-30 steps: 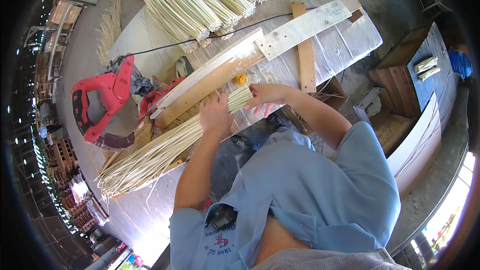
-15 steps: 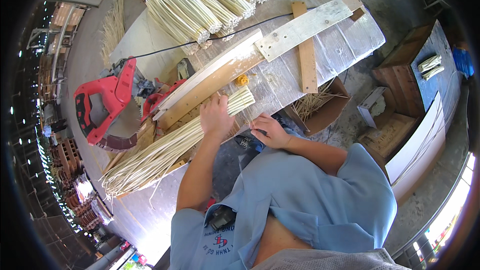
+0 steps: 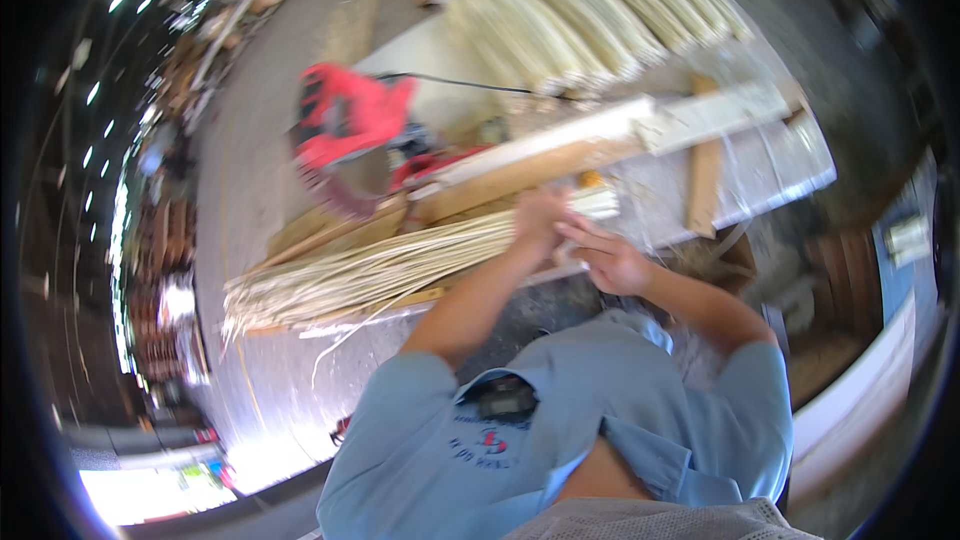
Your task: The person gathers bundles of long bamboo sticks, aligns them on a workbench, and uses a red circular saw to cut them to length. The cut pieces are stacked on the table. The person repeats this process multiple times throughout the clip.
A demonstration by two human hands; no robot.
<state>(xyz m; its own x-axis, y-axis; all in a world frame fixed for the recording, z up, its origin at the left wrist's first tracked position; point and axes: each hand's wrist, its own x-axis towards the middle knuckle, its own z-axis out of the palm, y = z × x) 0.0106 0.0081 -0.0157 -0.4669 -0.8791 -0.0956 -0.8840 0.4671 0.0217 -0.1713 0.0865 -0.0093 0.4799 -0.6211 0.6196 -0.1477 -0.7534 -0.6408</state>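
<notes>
The person's left hand (image 3: pixel 540 220) presses down on a long bundle of thin pale cane strips (image 3: pixel 380 265), its fingers curled over the near end of the bundle, though motion blur keeps the exact grip from being read. The right hand (image 3: pixel 608 258) sits just beside the left, at the same end of the bundle, with its fingers partly spread and extended toward the strips; whether they pinch any of them cannot be told. The bundle lies across the near part of a worktable covered in clear plastic sheeting (image 3: pixel 770 175), running from the hands out to the person's left, where its loose tips fan apart over the table edge. Just beyond the bundle, a long unpainted wooden plank (image 3: pixel 520 172) runs roughly parallel to it, and a whitish board (image 3: pixel 700 115) continues the line toward the right. A shorter wooden batten (image 3: pixel 703 180) crosses under that board at an angle. To the left of the plank sits a red power saw (image 3: pixel 345 120) with a dark cord trailing toward the far side. At the far edge of the table, a broad stack of pale cane bundles (image 3: pixel 590 15) lies in rows.
</notes>
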